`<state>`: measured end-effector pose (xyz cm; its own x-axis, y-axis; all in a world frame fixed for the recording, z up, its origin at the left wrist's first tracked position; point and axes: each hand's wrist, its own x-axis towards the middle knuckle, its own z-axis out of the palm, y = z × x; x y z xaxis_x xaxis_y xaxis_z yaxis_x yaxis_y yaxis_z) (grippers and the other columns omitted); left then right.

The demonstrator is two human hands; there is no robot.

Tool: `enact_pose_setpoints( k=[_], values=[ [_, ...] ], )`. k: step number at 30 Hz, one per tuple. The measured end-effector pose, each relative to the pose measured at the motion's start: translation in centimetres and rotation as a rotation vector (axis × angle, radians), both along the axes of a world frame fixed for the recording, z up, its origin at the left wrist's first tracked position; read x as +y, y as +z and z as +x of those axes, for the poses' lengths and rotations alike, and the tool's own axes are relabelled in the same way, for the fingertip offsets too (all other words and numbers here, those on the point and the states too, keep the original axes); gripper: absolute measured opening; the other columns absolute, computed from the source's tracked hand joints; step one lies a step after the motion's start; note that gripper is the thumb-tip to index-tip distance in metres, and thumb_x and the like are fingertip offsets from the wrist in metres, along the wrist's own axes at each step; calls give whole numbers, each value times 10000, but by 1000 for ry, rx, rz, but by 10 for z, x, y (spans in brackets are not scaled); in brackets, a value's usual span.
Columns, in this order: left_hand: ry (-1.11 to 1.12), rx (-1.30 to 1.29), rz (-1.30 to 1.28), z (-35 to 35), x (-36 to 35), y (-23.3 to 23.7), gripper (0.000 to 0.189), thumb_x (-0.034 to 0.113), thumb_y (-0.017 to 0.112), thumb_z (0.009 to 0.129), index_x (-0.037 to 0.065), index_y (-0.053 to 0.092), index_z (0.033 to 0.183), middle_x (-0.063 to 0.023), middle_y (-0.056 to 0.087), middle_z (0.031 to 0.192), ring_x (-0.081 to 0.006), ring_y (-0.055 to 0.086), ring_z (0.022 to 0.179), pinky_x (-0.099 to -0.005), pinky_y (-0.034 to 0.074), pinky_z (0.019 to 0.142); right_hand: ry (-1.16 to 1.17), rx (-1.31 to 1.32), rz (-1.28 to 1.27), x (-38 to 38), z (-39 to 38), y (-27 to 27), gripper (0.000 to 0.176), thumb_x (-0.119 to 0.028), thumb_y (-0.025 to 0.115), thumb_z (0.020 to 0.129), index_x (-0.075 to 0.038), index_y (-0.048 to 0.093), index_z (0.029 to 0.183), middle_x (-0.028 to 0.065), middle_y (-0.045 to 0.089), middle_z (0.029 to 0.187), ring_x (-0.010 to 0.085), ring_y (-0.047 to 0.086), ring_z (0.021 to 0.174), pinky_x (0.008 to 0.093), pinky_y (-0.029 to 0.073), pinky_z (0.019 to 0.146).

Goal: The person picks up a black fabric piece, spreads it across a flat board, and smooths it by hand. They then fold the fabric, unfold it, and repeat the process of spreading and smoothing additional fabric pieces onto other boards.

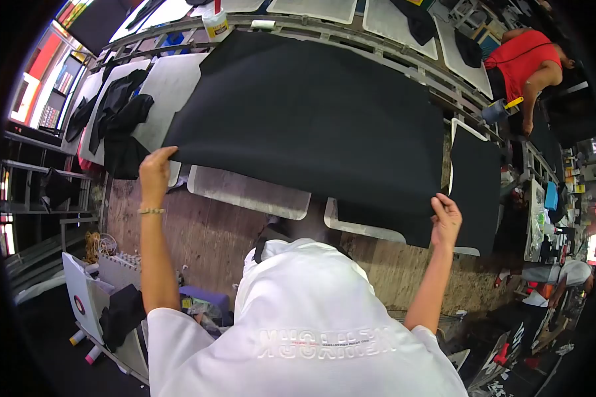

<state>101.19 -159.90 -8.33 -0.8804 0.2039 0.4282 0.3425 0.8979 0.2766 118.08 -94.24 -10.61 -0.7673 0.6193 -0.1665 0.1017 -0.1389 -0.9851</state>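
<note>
A large sheet of black cloth (311, 112) lies across white boards (245, 192) on a metal frame. My left hand (157, 165) pinches its near left corner between thumb and fingers. At the near right edge of the cloth, my right hand (446, 215) has its thumb and forefinger pressed together on the edge, the other fingers curled. Between my two hands the near edge runs in a slight curve and hangs over the boards. Another black piece (475, 192) lies on a board to the right of my right hand.
A white tub (215, 25) stands on the frame's far rail. Crumpled black cloth (122, 112) lies on the left boards. A person in red (526, 63) is at the far right, near a grey container (494, 112). Another person (569, 272) bends at the lower right.
</note>
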Motion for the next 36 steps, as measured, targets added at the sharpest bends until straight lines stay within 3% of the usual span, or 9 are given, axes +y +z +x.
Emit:
enact_pose_setpoints(
  k=[7,12,16,24,26,28,31,34,36],
  values=[
    [151,-109,-31,35,-15,-116,239,10,574,851,105,725,1009,-140,711,934,-332,677,874,-419,534,783,89,-261,-3,-12,27,-65,348,-90,808,809,-17,675,1122,-4,689,931,43,576,686,202,410,557],
    [216,-133,-47,56,-16,-130,186,24,610,808,106,721,934,-101,706,859,-301,672,807,-402,531,734,119,-276,-66,-15,48,-82,460,-56,811,797,42,630,1209,127,660,1168,154,637,979,291,516,802],
    [219,-54,-76,64,-17,-130,159,10,630,777,91,714,885,-76,702,842,-278,664,819,-385,527,734,165,-292,-21,-17,57,-87,488,-64,806,808,49,610,1241,154,625,1260,197,620,1082,330,497,918],
    [239,-18,-29,69,-12,-131,198,18,635,744,74,723,912,-99,697,857,-284,647,854,-414,517,751,233,-295,76,-6,61,-93,334,-94,743,879,24,643,1175,97,676,1130,178,628,1037,302,475,949],
    [220,-54,12,65,34,-104,204,34,641,740,70,727,922,-127,696,867,-290,650,900,-425,512,757,249,-281,58,-18,50,-70,319,-97,743,881,22,653,1163,60,679,1066,132,620,972,273,473,896],
    [137,-392,371,68,117,-59,120,120,695,787,46,738,872,-145,701,876,-313,669,855,-418,532,757,263,-265,42,-35,37,-48,305,-100,743,883,20,662,1150,23,681,1002,86,611,906,245,471,842],
    [-319,-698,607,79,243,-6,258,287,764,790,34,734,835,-145,700,795,-299,693,753,-386,551,716,448,-224,-62,-67,12,-20,289,-37,692,895,21,669,1177,48,683,1102,49,577,998,235,437,891],
    [-576,-819,663,93,331,4,684,494,793,750,-21,544,1124,-232,630,1086,-376,655,971,-416,523,809,561,-162,-159,-113,-7,18,373,-165,628,946,28,622,1265,50,668,1143,45,561,953,212,420,890],
    [-488,-766,593,92,358,10,637,421,788,764,-27,526,1133,-255,618,1094,-416,635,967,-445,518,801,688,-80,-370,-110,-10,21,499,-203,561,933,53,535,1360,23,647,1155,65,543,935,216,394,932]
  ],
)
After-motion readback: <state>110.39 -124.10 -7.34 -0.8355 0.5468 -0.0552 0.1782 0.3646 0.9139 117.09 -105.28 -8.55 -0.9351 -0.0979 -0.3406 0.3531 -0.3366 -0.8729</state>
